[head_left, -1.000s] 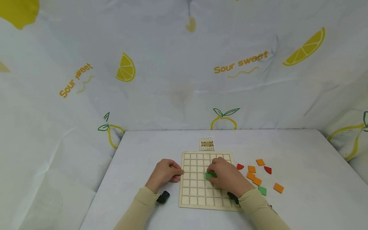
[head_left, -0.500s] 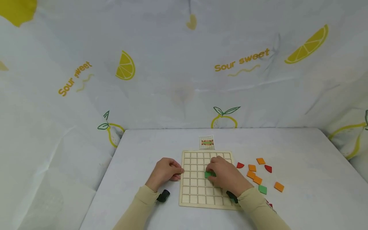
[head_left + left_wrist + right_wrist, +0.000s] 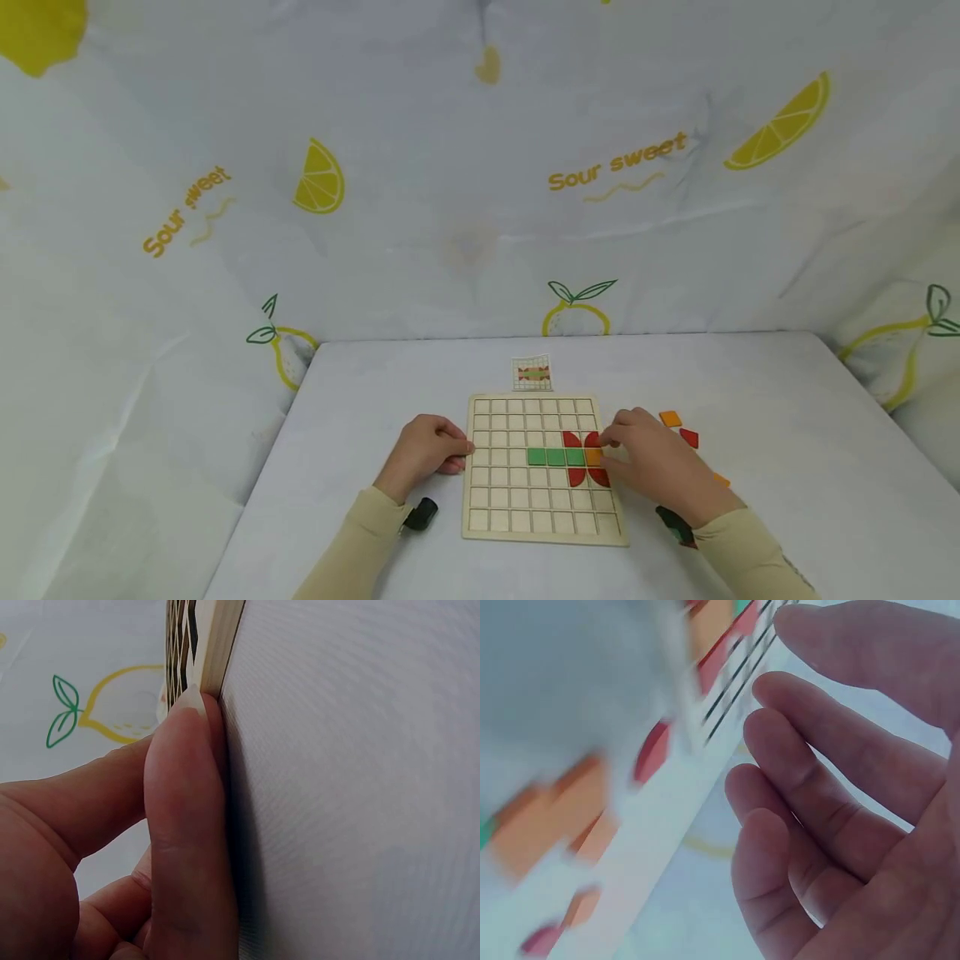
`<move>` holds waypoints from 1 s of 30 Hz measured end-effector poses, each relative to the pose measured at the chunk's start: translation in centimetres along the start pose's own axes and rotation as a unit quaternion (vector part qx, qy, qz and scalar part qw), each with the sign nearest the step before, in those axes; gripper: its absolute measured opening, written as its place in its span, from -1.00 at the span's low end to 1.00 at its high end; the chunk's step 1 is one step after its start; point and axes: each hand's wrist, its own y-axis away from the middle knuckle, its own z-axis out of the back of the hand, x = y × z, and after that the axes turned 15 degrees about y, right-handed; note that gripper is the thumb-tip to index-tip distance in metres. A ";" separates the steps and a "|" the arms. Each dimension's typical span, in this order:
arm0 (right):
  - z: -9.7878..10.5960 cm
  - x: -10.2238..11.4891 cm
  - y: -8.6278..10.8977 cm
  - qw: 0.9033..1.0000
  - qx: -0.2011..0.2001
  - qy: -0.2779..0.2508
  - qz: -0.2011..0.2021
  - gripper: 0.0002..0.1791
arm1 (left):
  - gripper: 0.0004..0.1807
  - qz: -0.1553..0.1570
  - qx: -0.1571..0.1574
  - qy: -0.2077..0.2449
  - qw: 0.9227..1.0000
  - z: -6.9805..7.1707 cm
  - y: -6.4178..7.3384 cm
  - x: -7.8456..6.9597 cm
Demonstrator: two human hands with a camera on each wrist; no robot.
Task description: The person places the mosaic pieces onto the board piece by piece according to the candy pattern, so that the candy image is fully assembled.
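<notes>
Finish notes: mostly matt wood and cloth.
Pale wooden grid board [image 3: 521, 498]: smooth, matt. Green square tiles [image 3: 555, 457], red quarter-round tiles [image 3: 577, 477]: smooth, flat-coloured, matt (wood or plastic, cannot tell). White tabletop covering [image 3: 337, 787]: matt, finely ribbed, cloth-like. White lemon-printed backdrop [image 3: 450, 192]: creased, cloth-like. Small white printed card [image 3: 532, 373]: paper-like. Beige sleeves [image 3: 363, 525]: matt cloth.

Soft, even light fills the head view, a little greyish, leaving only faint shadows on the bench [image 3: 345, 404]. The left wrist view is dimmer, with a dark shadow beside the thumb [image 3: 187, 795]; in the bluish right wrist view the loose tiles [image 3: 577, 799] smear with blur while the fingers [image 3: 840, 735] look sharper.
</notes>
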 end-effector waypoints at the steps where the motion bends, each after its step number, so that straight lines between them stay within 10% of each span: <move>1: 0.1 -0.6 0.4 1.000 0.002 0.004 -0.007 -0.84 | -0.79 0.000 0.000 0.002 1.000 0.0 0.0 0.0; 15: -0.5 -6.8 4.5 0.990 0.100 0.006 -0.100 -0.75 | -0.79 0.002 0.000 0.001 1.000 -0.2 0.2 -0.2; 30: -1.7 -7.5 5.1 0.986 0.125 -0.015 -0.107 -0.71 | -0.76 0.000 0.005 0.013 1.000 -0.1 0.3 -0.1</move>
